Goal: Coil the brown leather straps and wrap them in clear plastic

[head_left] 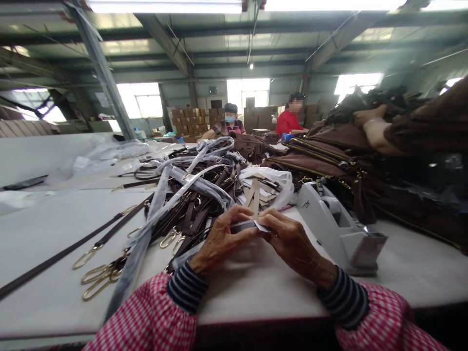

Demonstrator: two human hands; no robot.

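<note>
My left hand [223, 239] is closed, thumb and fingers pinching the end of a dark strap wrapped in clear plastic [241, 226]. Against that end, my right hand [292, 241] pinches a small white piece [261, 226], paper or tape; I cannot tell which. The fingertips of both hands almost meet over the table. Behind my left hand lies a heap of dark brown straps [188, 212] with gold-coloured hooks [97, 282], some in long plastic sleeves [153, 222]. To the right of my right hand stands a white tape dispenser [325, 229].
An open plastic bag [283, 187] with beige strips [252, 195] lies beyond my hands. Brown bags with zips [329, 151] are piled at right, where another person's arm [380, 131] reaches in. Two co-workers [228, 124] sit across the white table [47, 229]. Cartons [188, 122] stand behind.
</note>
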